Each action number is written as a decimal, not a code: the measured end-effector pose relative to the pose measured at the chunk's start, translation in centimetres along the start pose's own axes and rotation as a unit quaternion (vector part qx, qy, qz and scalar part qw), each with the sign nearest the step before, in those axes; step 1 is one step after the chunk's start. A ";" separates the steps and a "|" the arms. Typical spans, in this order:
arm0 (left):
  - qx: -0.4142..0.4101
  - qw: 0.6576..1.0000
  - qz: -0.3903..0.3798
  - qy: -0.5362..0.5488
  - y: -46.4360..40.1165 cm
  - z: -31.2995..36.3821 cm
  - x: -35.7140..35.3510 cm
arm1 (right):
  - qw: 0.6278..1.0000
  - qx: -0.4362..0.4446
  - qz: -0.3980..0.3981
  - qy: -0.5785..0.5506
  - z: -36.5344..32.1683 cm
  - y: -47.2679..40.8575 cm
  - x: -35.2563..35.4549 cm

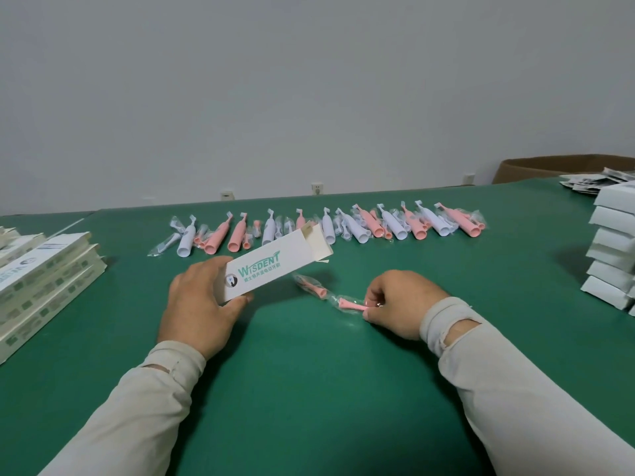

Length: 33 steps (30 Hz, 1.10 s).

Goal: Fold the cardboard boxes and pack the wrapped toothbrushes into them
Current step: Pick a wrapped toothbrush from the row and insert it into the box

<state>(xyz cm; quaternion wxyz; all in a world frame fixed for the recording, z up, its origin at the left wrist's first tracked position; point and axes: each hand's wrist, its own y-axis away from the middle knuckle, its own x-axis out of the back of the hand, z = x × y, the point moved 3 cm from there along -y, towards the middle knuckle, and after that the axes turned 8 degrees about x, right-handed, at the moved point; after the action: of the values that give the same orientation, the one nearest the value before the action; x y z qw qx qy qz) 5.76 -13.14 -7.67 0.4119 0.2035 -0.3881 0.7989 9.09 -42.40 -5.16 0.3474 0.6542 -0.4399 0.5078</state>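
Observation:
My left hand (199,304) grips the near end of a white WISDENT cardboard box (271,262), lifted off the green table with its far flap open. My right hand (400,302) pinches the end of a small pink brush head in clear wrap (347,303) that lies on the table. A second wrapped pink brush head (311,286) lies just left of it, under the box's far end. A long row of wrapped pink and white toothbrushes (343,226) stretches across the table behind.
Flat unfolded boxes (44,269) are stacked at the left edge. Folded white boxes (611,249) pile up at the right, with small leaflets (594,182) behind them. A brown carton (549,166) stands past the table's far right corner.

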 end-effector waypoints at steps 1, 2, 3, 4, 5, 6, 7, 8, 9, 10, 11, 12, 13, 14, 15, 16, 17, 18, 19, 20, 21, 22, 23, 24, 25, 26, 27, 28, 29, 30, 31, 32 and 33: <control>-0.003 1.000 0.005 -0.004 0.0 0.1 0.1 | 1.000 0.012 0.009 -0.006 0.2 0.0 0.2; -0.007 1.000 0.012 -0.011 0.1 0.2 0.2 | 0.998 0.032 0.038 -0.036 0.5 0.1 0.4; -0.008 1.000 0.018 -0.020 0.0 0.2 0.3 | 0.989 0.059 0.085 -0.102 0.7 0.2 0.8; -0.005 0.999 0.021 -0.030 0.0 0.3 0.4 | 0.969 0.089 0.139 -0.186 0.7 0.4 1.3; -0.002 0.999 0.019 -0.040 0.0 0.3 0.4 | 0.941 0.114 0.190 -0.257 0.5 0.6 1.7; -0.001 0.999 0.016 -0.048 0.0 0.4 0.4 | 0.919 0.131 0.230 -0.291 0.2 0.7 2.1; -0.004 0.998 0.012 -0.054 0.0 0.4 0.5 | 0.912 0.141 0.258 -0.284 -0.1 0.7 2.2; -0.009 0.998 0.008 -0.057 0.0 0.5 0.4 | 0.917 0.144 0.277 -0.246 -0.5 0.7 2.2; -0.014 0.998 0.003 -0.058 0.0 0.5 0.4 | 0.926 0.144 0.288 -0.197 -1.0 0.6 2.1; -0.020 0.998 0.000 -0.058 0.1 0.6 0.4 | 0.933 0.139 0.294 -0.156 -1.2 0.6 2.1; -0.028 0.998 -0.002 -0.057 0.1 0.8 0.4 | 0.937 0.134 0.295 -0.130 -1.3 0.6 2.1; -0.036 0.998 -0.002 -0.056 0.3 0.9 0.4 | 0.942 0.130 0.289 -0.111 -1.4 0.5 2.2; -0.045 0.998 -0.001 -0.054 0.4 1.1 0.4 | 0.947 0.127 0.280 -0.095 -1.4 0.5 2.2; -0.056 0.997 -0.002 -0.050 0.5 1.4 0.4 | 0.951 0.124 0.271 -0.081 -1.4 0.4 2.2; -0.068 0.996 -0.005 -0.048 0.6 1.6 0.3 | 0.953 0.121 0.268 -0.071 -1.5 0.4 2.3; -0.080 0.996 -0.008 -0.049 0.7 1.8 0.3 | 0.953 0.119 0.273 -0.060 -1.6 0.4 2.3; -0.089 0.995 -0.009 -0.053 0.7 1.9 0.3 | 0.949 0.118 0.289 -0.045 -1.7 0.5 2.4; -0.094 0.994 -0.007 -0.059 0.8 2.0 0.4 | 0.944 0.118 0.308 -0.023 -1.9 0.6 2.6; -0.095 0.993 -0.005 -0.063 0.7 2.1 0.4 | 0.940 0.117 0.322 -0.002 -2.1 0.6 2.7; -0.093 0.994 -0.004 -0.064 0.8 2.1 0.3 | 0.937 0.115 0.328 0.016 -2.3 0.6 2.8; -0.087 0.994 -0.005 -0.062 0.8 2.2 0.3 | 0.938 0.111 0.328 0.027 -2.3 0.6 2.9; -0.079 0.995 -0.007 -0.058 0.9 2.2 0.3 | 0.940 0.107 0.321 0.034 -2.3 0.5 2.9; -0.074 0.996 -0.009 -0.054 0.9 2.2 0.2 | 0.943 0.101 0.313 0.040 -2.2 0.4 2.9; -0.071 0.996 -0.011 -0.052 1.0 2.2 0.2 | 0.947 0.094 0.305 0.043 -2.1 0.4 2.9; -0.070 0.996 -0.011 -0.051 1.0 2.1 0.2 | 0.950 0.087 0.297 0.041 -2.1 0.3 2.9; -0.072 0.996 -0.011 -0.052 1.0 2.1 0.3 | 0.953 0.081 0.289 0.032 -2.0 0.2 2.8; -0.074 0.996 -0.012 -0.053 1.0 2.2 0.3 | 0.955 0.081 0.286 0.019 -2.0 0.2 2.6; -0.081 0.995 -0.014 -0.056 1.1 2.3 0.3 | 0.952 0.086 0.292 -0.003 -2.1 0.2 2.5; -0.090 0.994 -0.017 -0.061 1.2 2.4 0.3 | 0.945 0.096 0.308 -0.047 -2.3 0.4 2.3; -0.101 0.992 -0.020 -0.068 1.2 2.7 0.2 | 0.932 0.107 0.324 -0.125 -2.5 0.6 2.0; -0.109 0.991 -0.021 -0.072 1.3 2.8 0.1 | 0.914 0.112 0.318 -0.227 -2.9 0.7 1.6; -0.111 0.991 -0.019 -0.071 1.3 2.9 0.0 | 0.891 0.117 0.282 -0.336 -3.6 0.7 1.0; -0.108 0.992 -0.017 -0.066 1.2 2.8 0.0 | 0.860 0.127 0.227 -0.438 -4.2 0.6 0.4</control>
<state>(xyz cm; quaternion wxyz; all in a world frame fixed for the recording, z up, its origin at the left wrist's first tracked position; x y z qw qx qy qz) 4.81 -15.75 -6.51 0.4184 0.2162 -0.4951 0.7301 7.07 -38.87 -3.78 -0.0920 0.7295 -0.6149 0.2850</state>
